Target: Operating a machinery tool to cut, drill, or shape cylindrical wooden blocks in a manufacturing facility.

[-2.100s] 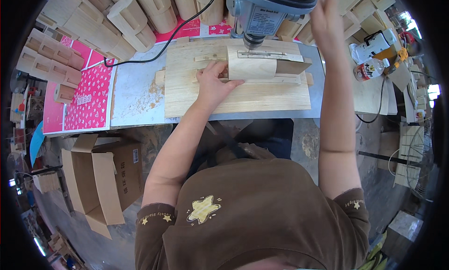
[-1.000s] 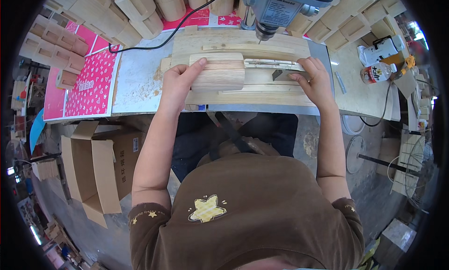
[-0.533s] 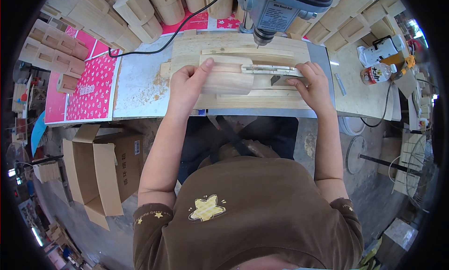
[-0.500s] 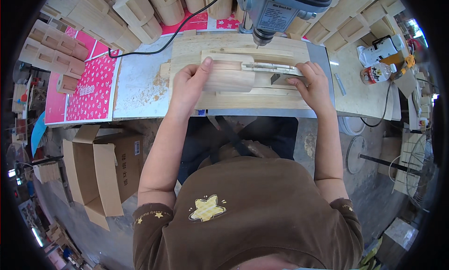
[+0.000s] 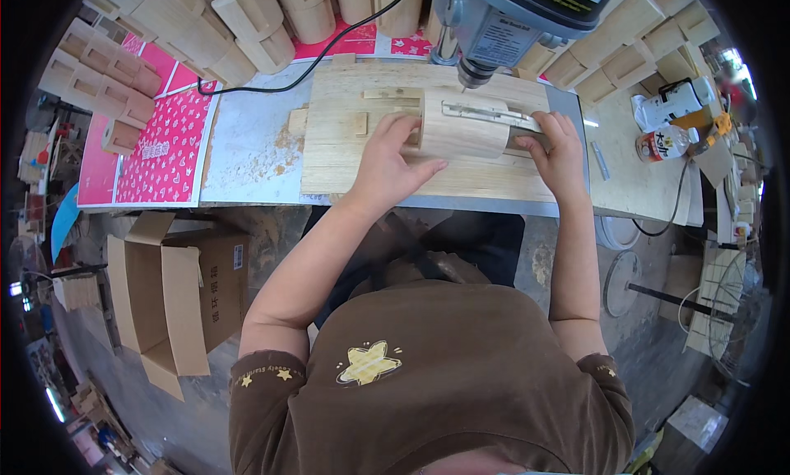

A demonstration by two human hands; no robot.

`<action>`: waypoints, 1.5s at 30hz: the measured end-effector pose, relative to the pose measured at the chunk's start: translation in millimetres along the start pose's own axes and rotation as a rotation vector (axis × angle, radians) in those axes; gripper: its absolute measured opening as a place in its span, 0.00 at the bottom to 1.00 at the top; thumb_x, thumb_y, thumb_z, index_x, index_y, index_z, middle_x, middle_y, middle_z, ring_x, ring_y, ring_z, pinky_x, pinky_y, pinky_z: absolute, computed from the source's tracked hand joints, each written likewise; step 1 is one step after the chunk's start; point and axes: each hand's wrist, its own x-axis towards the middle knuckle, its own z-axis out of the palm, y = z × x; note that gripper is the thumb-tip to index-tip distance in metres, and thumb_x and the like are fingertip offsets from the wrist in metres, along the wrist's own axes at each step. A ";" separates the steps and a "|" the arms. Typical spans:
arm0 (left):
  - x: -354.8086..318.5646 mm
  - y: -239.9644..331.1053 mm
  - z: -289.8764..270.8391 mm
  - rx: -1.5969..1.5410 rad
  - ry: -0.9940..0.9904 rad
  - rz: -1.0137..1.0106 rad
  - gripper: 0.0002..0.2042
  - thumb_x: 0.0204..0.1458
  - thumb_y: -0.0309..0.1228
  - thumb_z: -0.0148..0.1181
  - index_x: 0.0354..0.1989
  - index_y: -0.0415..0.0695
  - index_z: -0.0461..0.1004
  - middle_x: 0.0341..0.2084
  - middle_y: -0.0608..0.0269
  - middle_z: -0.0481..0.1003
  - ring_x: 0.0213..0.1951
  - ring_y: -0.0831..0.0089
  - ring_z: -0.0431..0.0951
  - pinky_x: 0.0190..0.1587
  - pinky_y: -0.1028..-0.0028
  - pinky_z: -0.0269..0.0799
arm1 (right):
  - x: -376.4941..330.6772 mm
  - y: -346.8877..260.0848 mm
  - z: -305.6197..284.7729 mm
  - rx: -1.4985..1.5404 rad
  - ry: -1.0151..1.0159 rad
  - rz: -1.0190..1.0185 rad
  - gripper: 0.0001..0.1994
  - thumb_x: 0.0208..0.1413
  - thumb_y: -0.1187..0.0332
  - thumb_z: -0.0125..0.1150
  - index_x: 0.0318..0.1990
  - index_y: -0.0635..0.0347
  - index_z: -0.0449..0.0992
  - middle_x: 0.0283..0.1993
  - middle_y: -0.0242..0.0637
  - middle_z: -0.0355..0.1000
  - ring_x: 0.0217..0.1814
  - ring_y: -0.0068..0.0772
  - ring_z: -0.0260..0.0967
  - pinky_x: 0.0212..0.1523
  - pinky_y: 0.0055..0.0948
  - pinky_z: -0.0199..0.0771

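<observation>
A pale wooden cylinder [image 5: 461,138] lies on its side on a wooden board [image 5: 337,166], below the bit of a small bench drill [image 5: 485,47]. Along its top sits a narrow slotted jig strip [image 5: 485,113], whose right end sticks out past the cylinder. My right hand [image 5: 561,150] pinches that end between thumb and fingers. At the cylinder's left end is my left hand [image 5: 391,164], its fingers against the end face and its thumb stretched out apart, not wrapped round the wood. The left fingertips are partly hidden.
Stacked wooden cylinders [image 5: 247,18] line the back and both sides. A black cable [image 5: 317,55] crosses the table's back left. At right stand a plastic bottle [image 5: 665,144] and a marker-like stick [image 5: 600,160]. An open cardboard box [image 5: 181,298] is on the floor at left.
The cylinder has moved right, onto the jig strip, which now lies along its top. My left hand has shifted from gripping the cylinder's left part to its end face, thumb opened.
</observation>
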 end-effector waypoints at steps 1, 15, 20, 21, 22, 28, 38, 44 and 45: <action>-1.1 -3.5 2.5 0.001 0.001 -0.001 0.30 0.35 0.34 0.72 0.48 0.34 0.68 0.40 0.54 0.72 0.44 0.61 0.72 0.47 0.67 0.68 | 3.3 2.4 2.6 -0.010 0.019 0.017 0.17 0.39 0.70 0.67 0.38 0.61 0.72 0.32 0.39 0.68 0.37 0.44 0.64 0.38 0.37 0.65; -2.4 -53.2 -4.9 0.317 0.110 0.023 0.28 0.32 0.39 0.70 0.47 0.51 0.74 0.29 0.69 0.69 0.39 0.67 0.67 0.48 0.63 0.52 | 37.4 -2.7 5.1 0.624 0.475 0.038 0.12 0.51 0.74 0.61 0.43 0.64 0.72 0.39 0.32 0.71 0.43 0.25 0.67 0.48 0.26 0.66; -2.7 -48.9 -7.0 0.394 0.106 0.075 0.27 0.35 0.40 0.68 0.48 0.50 0.73 0.28 0.69 0.68 0.37 0.67 0.66 0.46 0.63 0.53 | 138.2 -55.3 -94.9 0.594 0.821 0.142 0.11 0.59 0.68 0.51 0.43 0.65 0.74 0.34 0.36 0.72 0.37 0.25 0.69 0.39 0.22 0.68; -5.0 -50.7 -8.3 0.436 0.117 0.082 0.27 0.36 0.41 0.67 0.49 0.49 0.73 0.27 0.69 0.68 0.37 0.67 0.66 0.45 0.63 0.53 | 155.1 -94.7 -99.7 0.694 0.835 0.437 0.14 0.59 0.64 0.48 0.41 0.64 0.75 0.31 0.37 0.74 0.37 0.30 0.70 0.39 0.25 0.68; -4.7 -49.9 -7.7 0.427 0.114 0.096 0.27 0.36 0.41 0.67 0.49 0.49 0.73 0.27 0.69 0.68 0.37 0.67 0.66 0.45 0.63 0.53 | 156.1 -87.8 -101.3 0.682 0.848 0.437 0.14 0.59 0.64 0.48 0.41 0.64 0.75 0.31 0.37 0.74 0.37 0.30 0.70 0.39 0.25 0.68; -2.9 -46.4 -6.9 0.474 0.108 0.107 0.26 0.38 0.42 0.65 0.49 0.48 0.72 0.27 0.69 0.68 0.36 0.67 0.66 0.45 0.64 0.53 | 151.1 -56.9 -98.7 0.223 0.492 -0.005 0.15 0.58 0.64 0.49 0.36 0.69 0.76 0.29 0.37 0.73 0.35 0.24 0.69 0.37 0.22 0.66; -3.4 -49.5 -6.9 0.467 0.099 0.109 0.26 0.38 0.43 0.66 0.48 0.47 0.72 0.26 0.68 0.67 0.35 0.67 0.66 0.44 0.65 0.53 | 36.7 -67.7 -46.2 0.255 0.595 -0.131 0.07 0.55 0.72 0.55 0.30 0.67 0.76 0.17 0.33 0.64 0.18 0.20 0.60 0.21 0.19 0.58; -2.0 -49.8 -5.1 0.453 0.109 0.120 0.26 0.37 0.43 0.66 0.47 0.47 0.72 0.26 0.68 0.66 0.35 0.67 0.66 0.43 0.65 0.54 | 15.8 -42.7 15.5 0.364 0.572 -0.042 0.05 0.54 0.75 0.54 0.35 0.65 0.77 0.23 0.35 0.69 0.25 0.26 0.66 0.29 0.23 0.63; -1.8 -49.4 -5.1 0.449 0.103 0.113 0.26 0.37 0.43 0.66 0.47 0.47 0.72 0.26 0.68 0.66 0.35 0.67 0.66 0.44 0.65 0.54 | 16.6 -40.6 19.6 0.369 0.591 -0.049 0.05 0.54 0.75 0.55 0.35 0.65 0.76 0.24 0.35 0.70 0.26 0.29 0.67 0.31 0.25 0.64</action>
